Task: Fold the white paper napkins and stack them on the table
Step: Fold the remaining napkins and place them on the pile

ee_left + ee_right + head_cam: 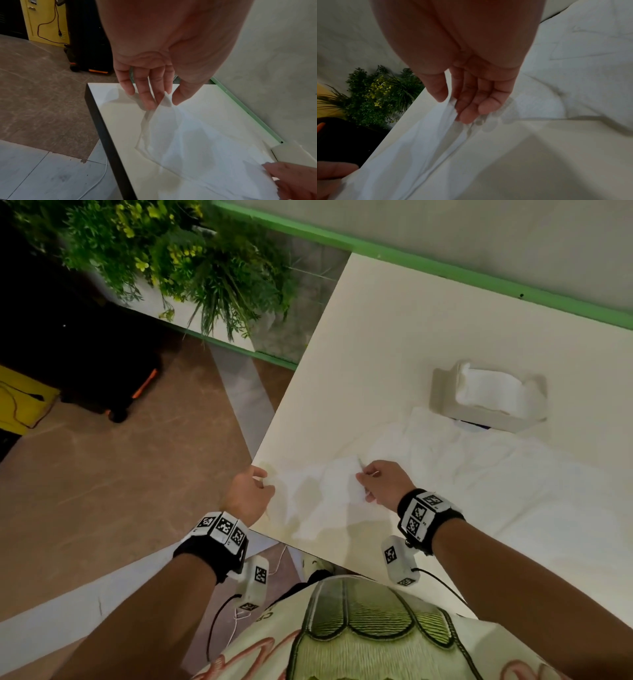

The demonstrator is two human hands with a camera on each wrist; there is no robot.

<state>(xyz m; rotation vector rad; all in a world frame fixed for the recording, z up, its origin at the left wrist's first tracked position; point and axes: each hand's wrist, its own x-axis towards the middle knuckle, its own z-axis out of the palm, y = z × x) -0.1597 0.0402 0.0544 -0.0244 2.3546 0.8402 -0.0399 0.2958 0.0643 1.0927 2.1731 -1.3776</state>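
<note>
Leafy plant point(178, 258), yellow cabinet point(46, 21), black case point(102, 354) on floor.

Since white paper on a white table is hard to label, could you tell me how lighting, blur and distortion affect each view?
Head view: the napkin nearly washes out against the pale table, and the wide lens bends the table edges. Left wrist view: evenly lit, the left hand pinching a corner shows fairly clearly, and finger shadows fall on the tabletop. Right wrist view: dim and soft, with the right hand casting blurry shadows beside the napkin.

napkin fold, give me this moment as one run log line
phase: folding | left hand: pinches napkin corner | right hand: pinches opposite corner | napkin: lifted over table | tissue pack: beyond
</note>
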